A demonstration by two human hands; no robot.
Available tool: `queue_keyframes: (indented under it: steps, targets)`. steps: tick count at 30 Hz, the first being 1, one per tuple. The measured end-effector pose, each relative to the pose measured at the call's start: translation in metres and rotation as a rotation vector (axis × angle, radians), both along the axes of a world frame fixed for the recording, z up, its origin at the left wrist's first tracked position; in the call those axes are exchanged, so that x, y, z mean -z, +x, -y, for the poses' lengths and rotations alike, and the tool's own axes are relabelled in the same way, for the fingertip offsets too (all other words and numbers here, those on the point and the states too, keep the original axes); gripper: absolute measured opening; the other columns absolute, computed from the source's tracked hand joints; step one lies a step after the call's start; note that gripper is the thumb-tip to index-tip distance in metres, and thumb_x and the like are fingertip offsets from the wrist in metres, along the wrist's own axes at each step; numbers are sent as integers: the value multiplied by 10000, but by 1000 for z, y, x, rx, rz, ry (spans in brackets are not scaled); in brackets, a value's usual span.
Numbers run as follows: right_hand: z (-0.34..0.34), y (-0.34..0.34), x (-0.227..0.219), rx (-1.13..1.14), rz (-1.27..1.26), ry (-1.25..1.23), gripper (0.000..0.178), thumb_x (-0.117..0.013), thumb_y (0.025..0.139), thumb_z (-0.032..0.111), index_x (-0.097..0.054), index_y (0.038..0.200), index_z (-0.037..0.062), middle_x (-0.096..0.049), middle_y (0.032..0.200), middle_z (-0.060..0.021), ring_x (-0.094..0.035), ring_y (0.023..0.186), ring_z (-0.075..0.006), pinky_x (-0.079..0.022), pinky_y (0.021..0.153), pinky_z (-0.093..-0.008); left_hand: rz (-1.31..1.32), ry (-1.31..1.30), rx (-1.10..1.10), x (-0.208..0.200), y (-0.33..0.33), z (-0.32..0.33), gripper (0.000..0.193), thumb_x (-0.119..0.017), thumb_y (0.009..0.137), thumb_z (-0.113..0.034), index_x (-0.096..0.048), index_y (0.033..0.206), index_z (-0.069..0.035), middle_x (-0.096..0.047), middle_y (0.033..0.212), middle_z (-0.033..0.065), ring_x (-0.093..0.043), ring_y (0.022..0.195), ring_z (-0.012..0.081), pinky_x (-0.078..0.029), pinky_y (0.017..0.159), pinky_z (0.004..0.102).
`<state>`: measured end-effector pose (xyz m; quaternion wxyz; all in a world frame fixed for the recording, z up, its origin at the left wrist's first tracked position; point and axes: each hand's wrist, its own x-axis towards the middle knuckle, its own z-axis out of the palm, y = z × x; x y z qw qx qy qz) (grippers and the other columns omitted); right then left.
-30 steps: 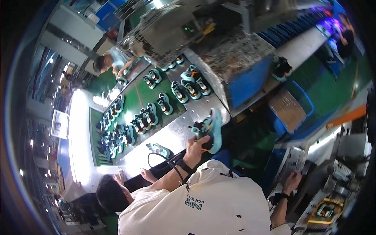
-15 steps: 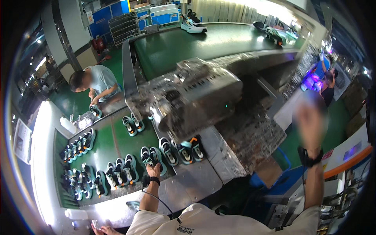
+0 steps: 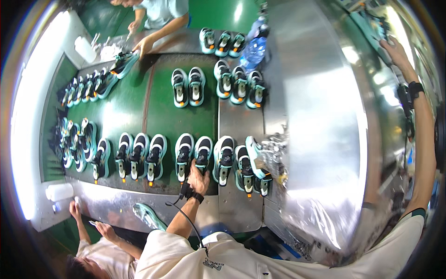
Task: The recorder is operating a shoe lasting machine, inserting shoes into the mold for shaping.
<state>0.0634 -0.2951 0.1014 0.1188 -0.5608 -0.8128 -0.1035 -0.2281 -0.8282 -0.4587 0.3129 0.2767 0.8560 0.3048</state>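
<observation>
On the green belt, a black, white and teal sneaker (image 3: 203,148) stands toe away from me. My left hand (image 3: 199,180) is closed at its heel end. A matching sneaker (image 3: 184,151) stands just left of it, and another sneaker (image 3: 224,156) sits to the right on the metal strip. Far out at the upper right, my right hand (image 3: 397,52) has its fingers bent on a teal shoe (image 3: 370,35), which is partly blurred near the picture's rim.
Several sneakers (image 3: 138,156) line the near side, others (image 3: 223,79) the far side. A blue water bottle (image 3: 253,52) stands by the far ones. A shiny metal-covered machine (image 3: 320,116) fills the right. Across the belt, a co-worker's hand (image 3: 144,45) touches a shoe; another person (image 3: 107,253) works at lower left.
My view has swung down over the belt, bringing the far shoe rows into sight. My left hand stays at the sneaker's heel. The right hand, blurred before, now shows at the teal shoe.
</observation>
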Motion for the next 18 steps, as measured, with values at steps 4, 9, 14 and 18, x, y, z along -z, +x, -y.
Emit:
queue_keyframes:
  steps: [4, 9, 14, 18]
  targets:
    - [-19, -22, -2, -21, -20, -99, 738, -644, 803, 673, -655, 1155, 24, -656, 985, -54, -588, 885, -140, -458, 793, -283, -75, 156, -68, 27, 17, -12, 740, -708, 785, -156, -341, 1425, -90, -586, 1205, 254, -595, 1067, 444, -484, 889, 476]
    - [29, -25, 7, -163, -307, -88, 548, -664, 808, 542, -691, 927, 7, -659, 801, -51, -609, 738, -116, -480, 660, -299, 61, 312, -27, 12, 20, -19, 661, -687, 766, -37, -429, 1373, -75, -585, 1219, 225, -586, 1099, 409, -466, 935, 446]
    - [128, -18, 16, -107, -242, 169, 547, -756, 718, 418, -649, 1007, -34, -682, 905, -129, -645, 812, -206, -518, 741, -352, -111, 443, 76, 1, 20, 10, 728, -690, 842, -177, -317, 1459, -80, -543, 1305, 221, -536, 1194, 389, -438, 995, 458]
    - [287, 36, -11, -222, -499, 137, 548, -780, 672, 203, -604, 1131, -37, -685, 1031, -155, -633, 932, -217, -492, 865, -338, 92, 600, 268, -47, 49, 49, 513, -684, 890, -106, -459, 1320, 59, -563, 1276, 176, -553, 1142, 256, -457, 982, 426]
